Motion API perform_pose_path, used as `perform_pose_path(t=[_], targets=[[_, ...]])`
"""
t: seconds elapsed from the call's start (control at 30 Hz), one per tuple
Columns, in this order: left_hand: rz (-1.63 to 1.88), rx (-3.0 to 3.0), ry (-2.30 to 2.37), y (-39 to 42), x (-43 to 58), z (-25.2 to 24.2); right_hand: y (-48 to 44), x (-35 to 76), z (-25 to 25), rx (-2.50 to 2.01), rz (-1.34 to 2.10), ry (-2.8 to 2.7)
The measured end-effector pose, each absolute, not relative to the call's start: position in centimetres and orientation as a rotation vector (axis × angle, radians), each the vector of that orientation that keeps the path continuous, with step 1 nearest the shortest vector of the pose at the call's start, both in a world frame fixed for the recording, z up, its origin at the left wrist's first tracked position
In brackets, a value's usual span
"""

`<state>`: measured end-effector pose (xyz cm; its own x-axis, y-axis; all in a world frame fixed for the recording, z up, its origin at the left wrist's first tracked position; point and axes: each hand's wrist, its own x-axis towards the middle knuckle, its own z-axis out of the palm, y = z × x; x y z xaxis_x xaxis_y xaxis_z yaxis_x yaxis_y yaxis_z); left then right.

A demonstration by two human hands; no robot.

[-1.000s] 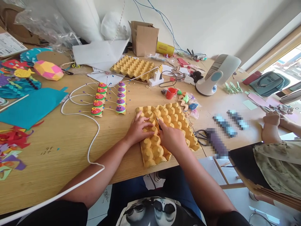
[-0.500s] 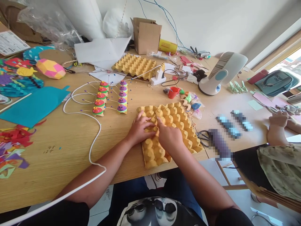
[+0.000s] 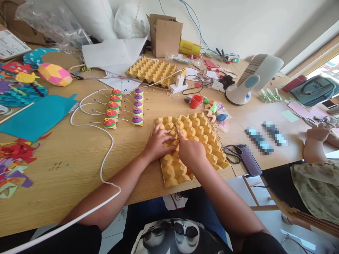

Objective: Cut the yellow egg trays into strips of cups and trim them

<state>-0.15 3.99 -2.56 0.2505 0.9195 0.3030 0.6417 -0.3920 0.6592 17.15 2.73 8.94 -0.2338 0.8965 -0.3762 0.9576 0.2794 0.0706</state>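
Note:
A yellow cardboard egg tray [image 3: 209, 141] lies bumps-up at the near table edge. My left hand [image 3: 158, 143] rests on its left part with the fingers spread flat, pressing it down. My right hand [image 3: 191, 152] is closed around a small thin tool whose tip [image 3: 177, 135] pokes out against the tray between two bumps, just right of my left fingertips. Most of the tool is hidden in my fist.
Two rows of painted egg-cup figures with pins [image 3: 124, 109] stand left of the tray, and a white cable [image 3: 104, 151] loops past them. Scissors [image 3: 231, 153] and a phone [image 3: 250, 161] lie to the right. Farther back are a second egg tray [image 3: 150, 70], a fan [image 3: 254, 77] and a box [image 3: 165, 35]. Another person's hand [image 3: 315, 141] rests at far right.
My right hand has edged a little up the tray toward my left fingertips. The left hand has stayed pressed on the tray, and the view has shifted slightly.

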Motion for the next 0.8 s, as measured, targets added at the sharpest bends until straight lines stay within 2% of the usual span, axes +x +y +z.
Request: perform_pose_path(t=[0.8], targets=[[0.914, 2.111, 1.434, 4.1, -0.2, -2.5, 2.2, 17.4, 9.0, 1.625, -0.21, 2.187]])
